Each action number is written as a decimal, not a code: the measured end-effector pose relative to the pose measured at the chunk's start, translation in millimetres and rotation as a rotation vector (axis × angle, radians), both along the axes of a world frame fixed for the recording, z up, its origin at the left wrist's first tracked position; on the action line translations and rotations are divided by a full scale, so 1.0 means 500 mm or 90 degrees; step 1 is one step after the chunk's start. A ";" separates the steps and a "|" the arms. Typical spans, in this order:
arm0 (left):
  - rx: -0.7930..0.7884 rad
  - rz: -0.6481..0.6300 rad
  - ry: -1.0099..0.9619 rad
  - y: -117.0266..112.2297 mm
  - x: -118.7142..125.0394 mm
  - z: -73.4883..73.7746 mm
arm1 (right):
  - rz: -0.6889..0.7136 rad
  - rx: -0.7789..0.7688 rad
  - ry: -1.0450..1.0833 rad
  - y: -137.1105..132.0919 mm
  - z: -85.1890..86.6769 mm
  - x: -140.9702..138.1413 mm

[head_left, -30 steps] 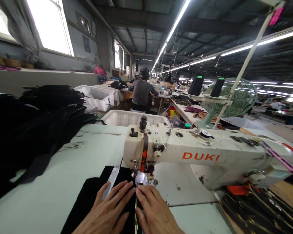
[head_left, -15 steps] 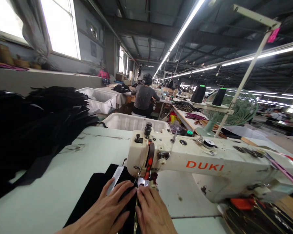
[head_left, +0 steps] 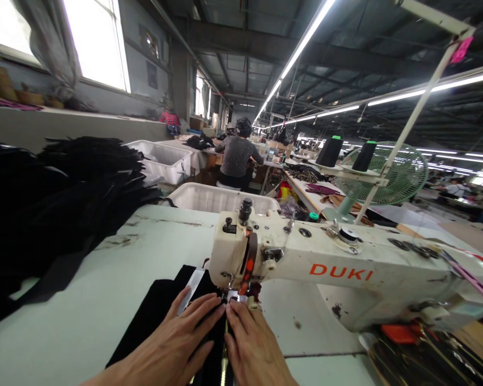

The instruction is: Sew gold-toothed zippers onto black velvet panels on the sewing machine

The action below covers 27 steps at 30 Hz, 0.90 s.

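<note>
A white DUKI sewing machine (head_left: 338, 271) stands on a pale green table (head_left: 104, 300). A black piece of fabric (head_left: 161, 316) lies under its needle area (head_left: 237, 295), with a zipper line running toward me. My left hand (head_left: 177, 343) lies flat on the fabric, fingers stretched out, fingertips just left of the presser foot. My right hand (head_left: 251, 346) presses flat beside it on the right, fingers extended up to the foot. Neither hand grips anything.
A big heap of black fabric pieces (head_left: 52, 198) fills the table's left. A white bin (head_left: 217, 198) sits behind the machine, another (head_left: 161, 158) farther left. Thread cones (head_left: 330, 153) and a green fan (head_left: 398, 174) stand at right. A seated person (head_left: 237, 155) works ahead. Dark zipper pieces (head_left: 426, 359) lie at lower right.
Both hands have slid slightly forward with the fabric toward the needle. The view has shifted a little; the hands stay flat.
</note>
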<state>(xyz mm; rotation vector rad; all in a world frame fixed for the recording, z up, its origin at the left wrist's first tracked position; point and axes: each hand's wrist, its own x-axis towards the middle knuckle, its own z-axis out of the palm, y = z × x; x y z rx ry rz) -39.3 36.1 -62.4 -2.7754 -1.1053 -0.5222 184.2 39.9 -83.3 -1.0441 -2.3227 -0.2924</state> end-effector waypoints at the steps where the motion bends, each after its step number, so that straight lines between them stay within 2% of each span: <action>1: 0.000 -0.006 0.002 0.000 0.000 0.002 | 0.005 -0.008 0.001 0.000 0.002 0.002; 9: -0.025 -0.027 0.011 0.018 -0.002 0.009 | -0.028 -0.068 0.046 -0.006 -0.010 -0.010; 13: -0.061 -0.011 0.013 0.012 -0.001 0.021 | 0.005 -0.140 0.055 -0.012 0.025 -0.007; 15: -0.073 0.014 0.015 -0.019 0.002 0.030 | 0.013 -0.168 0.088 -0.032 0.047 0.003; 17: -0.072 0.020 0.023 -0.073 0.007 0.032 | 0.007 -0.181 0.135 -0.074 0.059 0.018; 20: 0.004 -0.032 -0.003 -0.166 0.012 0.017 | 0.060 -0.155 0.143 -0.160 0.047 0.034; 22: 0.043 -0.037 -0.012 -0.211 0.012 0.002 | 0.116 -0.077 0.086 -0.212 0.027 0.033; 24: 0.034 -0.030 -0.029 -0.229 0.007 -0.003 | 0.131 -0.013 0.045 -0.246 0.012 0.022; 25: 0.008 -0.020 -0.056 -0.229 0.002 0.002 | 0.122 -0.012 0.043 -0.255 0.010 0.015; 27: -0.090 0.031 -0.168 -0.218 -0.007 0.027 | 0.107 -0.074 0.094 -0.260 0.022 0.003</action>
